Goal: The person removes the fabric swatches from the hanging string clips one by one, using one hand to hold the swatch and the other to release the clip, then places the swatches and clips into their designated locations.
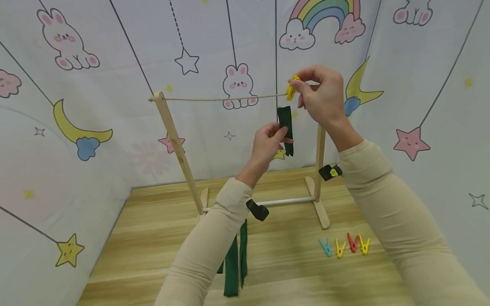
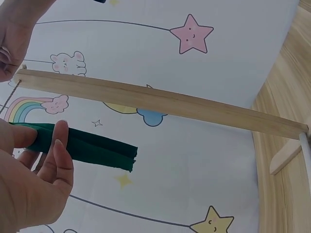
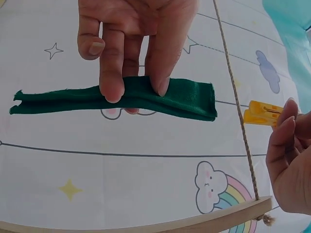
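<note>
A short dark green cloth strip (image 1: 285,117) hangs just below the rope (image 1: 229,99). My left hand (image 1: 265,142) pinches it at mid-length between thumb and fingers. In the right wrist view the strip (image 3: 189,97) looks folded lengthwise, its near end apart from the rope (image 3: 231,82). A yellow clothespin (image 1: 291,91) is between the thumb and fingers of my right hand (image 1: 323,93). The tips of that clothespin (image 3: 260,112) are at the rope; whether they grip it I cannot tell. The left wrist view shows the strip's frayed lower end (image 2: 124,158).
A wooden stand with a left post (image 1: 176,148), a right post (image 1: 320,161) and a white lower bar (image 1: 287,201) carries the rope. More green strips (image 1: 231,272) lie on the wood-grain table (image 1: 153,242), partly behind my left sleeve. Several clothespins (image 1: 339,248) lie at the right.
</note>
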The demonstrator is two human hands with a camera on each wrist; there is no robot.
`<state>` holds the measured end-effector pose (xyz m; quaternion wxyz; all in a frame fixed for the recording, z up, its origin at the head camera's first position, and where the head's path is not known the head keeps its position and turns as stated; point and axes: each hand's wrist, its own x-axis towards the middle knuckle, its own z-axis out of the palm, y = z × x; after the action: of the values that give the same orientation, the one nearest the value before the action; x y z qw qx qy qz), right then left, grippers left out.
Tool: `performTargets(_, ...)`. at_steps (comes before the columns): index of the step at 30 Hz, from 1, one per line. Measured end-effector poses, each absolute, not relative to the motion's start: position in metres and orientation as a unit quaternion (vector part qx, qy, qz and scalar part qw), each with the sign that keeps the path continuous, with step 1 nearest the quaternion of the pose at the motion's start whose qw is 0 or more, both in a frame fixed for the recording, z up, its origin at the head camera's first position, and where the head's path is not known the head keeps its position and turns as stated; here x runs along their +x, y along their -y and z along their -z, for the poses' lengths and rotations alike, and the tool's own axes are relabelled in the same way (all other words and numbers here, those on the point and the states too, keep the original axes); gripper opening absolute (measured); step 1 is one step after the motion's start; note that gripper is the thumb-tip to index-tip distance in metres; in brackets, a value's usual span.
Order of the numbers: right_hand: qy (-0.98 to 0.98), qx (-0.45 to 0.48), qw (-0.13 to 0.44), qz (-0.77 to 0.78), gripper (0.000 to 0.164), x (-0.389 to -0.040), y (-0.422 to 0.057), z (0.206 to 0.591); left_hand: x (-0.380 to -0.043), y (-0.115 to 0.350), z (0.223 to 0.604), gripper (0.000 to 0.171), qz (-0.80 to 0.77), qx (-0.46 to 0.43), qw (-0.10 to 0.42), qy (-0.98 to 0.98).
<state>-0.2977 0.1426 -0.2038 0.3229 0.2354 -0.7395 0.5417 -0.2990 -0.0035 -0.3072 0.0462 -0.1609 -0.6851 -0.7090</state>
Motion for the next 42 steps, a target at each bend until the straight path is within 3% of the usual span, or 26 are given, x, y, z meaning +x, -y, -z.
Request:
performTargets(17, 0.747, 0.247, 0.300, -0.540, 0.021, -0.290, -0.150, 0.221, -0.296, 0.017, 0.317, 0.024, 0.714, -0.162, 0.046, 0.679)
performTargets(42, 0.800, 0.207, 0.254, -0.503, 0.032, -0.282, -0.169, 0.300, -0.279, 0.048, 0.361, 0.030, 0.710, -0.116, 0.025, 0.694)
